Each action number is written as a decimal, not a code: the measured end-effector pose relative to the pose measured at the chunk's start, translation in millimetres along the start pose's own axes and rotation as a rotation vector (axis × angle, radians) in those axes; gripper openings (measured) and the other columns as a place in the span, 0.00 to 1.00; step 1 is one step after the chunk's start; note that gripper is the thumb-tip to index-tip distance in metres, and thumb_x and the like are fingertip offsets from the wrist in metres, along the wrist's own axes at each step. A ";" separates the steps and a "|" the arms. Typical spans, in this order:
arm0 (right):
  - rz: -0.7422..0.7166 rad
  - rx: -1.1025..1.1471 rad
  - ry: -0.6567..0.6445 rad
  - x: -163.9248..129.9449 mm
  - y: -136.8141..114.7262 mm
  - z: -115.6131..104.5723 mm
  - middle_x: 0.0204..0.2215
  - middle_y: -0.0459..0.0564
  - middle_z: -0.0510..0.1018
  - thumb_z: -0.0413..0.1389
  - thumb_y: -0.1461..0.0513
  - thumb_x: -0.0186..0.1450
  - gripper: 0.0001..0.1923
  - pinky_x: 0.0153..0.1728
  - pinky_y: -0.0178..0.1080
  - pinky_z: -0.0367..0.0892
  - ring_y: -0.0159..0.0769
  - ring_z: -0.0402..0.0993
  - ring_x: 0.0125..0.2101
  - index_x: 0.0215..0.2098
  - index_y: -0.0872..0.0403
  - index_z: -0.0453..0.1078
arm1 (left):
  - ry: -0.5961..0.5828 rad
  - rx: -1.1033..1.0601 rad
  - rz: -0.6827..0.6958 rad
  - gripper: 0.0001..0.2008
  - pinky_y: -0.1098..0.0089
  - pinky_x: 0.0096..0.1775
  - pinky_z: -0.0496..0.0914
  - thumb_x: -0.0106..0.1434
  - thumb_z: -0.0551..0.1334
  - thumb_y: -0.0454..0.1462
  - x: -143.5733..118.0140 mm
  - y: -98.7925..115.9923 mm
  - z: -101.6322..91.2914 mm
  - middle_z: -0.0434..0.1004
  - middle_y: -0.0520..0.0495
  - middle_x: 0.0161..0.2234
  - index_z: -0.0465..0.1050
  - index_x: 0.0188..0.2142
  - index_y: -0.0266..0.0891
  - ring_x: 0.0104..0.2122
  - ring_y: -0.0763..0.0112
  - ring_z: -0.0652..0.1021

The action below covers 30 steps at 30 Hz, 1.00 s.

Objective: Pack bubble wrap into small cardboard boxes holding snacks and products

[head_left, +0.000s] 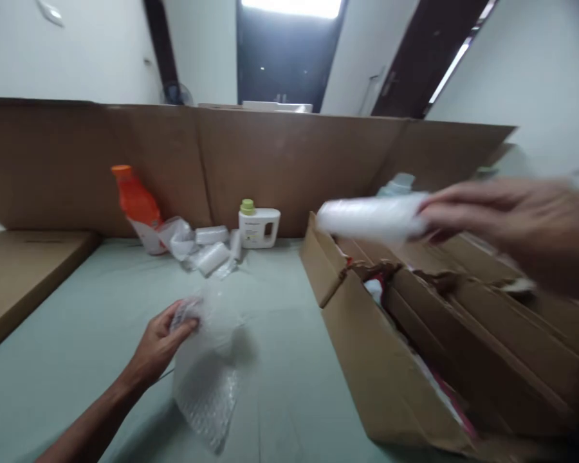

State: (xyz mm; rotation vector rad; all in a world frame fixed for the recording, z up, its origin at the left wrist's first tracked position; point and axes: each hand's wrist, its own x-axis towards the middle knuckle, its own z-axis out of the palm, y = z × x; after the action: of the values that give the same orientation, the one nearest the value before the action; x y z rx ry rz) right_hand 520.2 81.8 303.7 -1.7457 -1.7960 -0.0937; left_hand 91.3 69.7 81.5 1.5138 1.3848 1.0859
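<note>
My left hand (164,337) is closed on the top edge of a clear sheet of bubble wrap (210,392), which hangs down over the table top. Out to the right, my right hand (502,218) pinches one end of a white cylinder-shaped thing (371,217), perhaps a bottle or a roll; motion blurs it and I cannot tell its kind. It is held level above the far end of a cardboard box (367,360) with divided compartments. Several of the box's slots have things in them, mostly hidden.
At the back, an orange and white bottle (139,209) leans against a cardboard wall (289,164). Beside it lie small plastic-wrapped white packs (212,247) and a white jug with a green cap (259,225). A flat cardboard piece (24,276) lies at left.
</note>
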 end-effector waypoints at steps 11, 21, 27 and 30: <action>-0.200 0.055 -0.450 76.1 -163.8 222.2 0.47 0.53 0.83 0.58 0.66 0.62 0.21 0.47 0.40 0.73 0.43 0.80 0.45 0.54 0.55 0.77 | 0.313 0.452 0.476 0.32 0.53 0.63 0.60 0.68 0.56 0.52 179.5 43.4 -34.8 0.67 0.34 0.63 0.62 0.64 0.36 0.62 0.52 0.68; -0.216 -0.092 -0.440 77.7 -133.2 301.2 0.64 0.59 0.69 0.56 0.64 0.65 0.28 0.60 0.56 0.63 0.57 0.66 0.62 0.64 0.53 0.68 | 0.060 0.786 0.411 0.39 0.38 0.66 0.40 0.64 0.63 0.50 150.9 -84.1 -42.5 0.32 0.33 0.74 0.55 0.70 0.44 0.72 0.39 0.43; -0.291 -0.137 -0.468 75.2 -145.3 364.5 0.73 0.60 0.49 0.56 0.55 0.68 0.34 0.64 0.64 0.53 0.61 0.47 0.70 0.70 0.50 0.57 | -0.105 0.960 0.665 0.30 0.38 0.67 0.36 0.67 0.61 0.47 123.4 -101.7 -10.5 0.43 0.39 0.74 0.61 0.67 0.50 0.72 0.44 0.47; -0.280 -0.113 -0.562 83.2 -146.4 396.6 0.70 0.60 0.59 0.55 0.52 0.69 0.30 0.63 0.61 0.56 0.58 0.54 0.68 0.68 0.49 0.62 | -0.116 1.005 0.467 0.26 0.35 0.66 0.39 0.70 0.56 0.45 148.3 -103.2 -8.5 0.52 0.37 0.72 0.64 0.66 0.45 0.72 0.45 0.50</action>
State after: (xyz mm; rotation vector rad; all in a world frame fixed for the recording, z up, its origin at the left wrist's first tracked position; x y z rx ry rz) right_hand 241.0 320.1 78.1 -1.6929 -2.4776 0.2058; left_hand 55.9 226.2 -2.1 2.6670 1.6277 0.5024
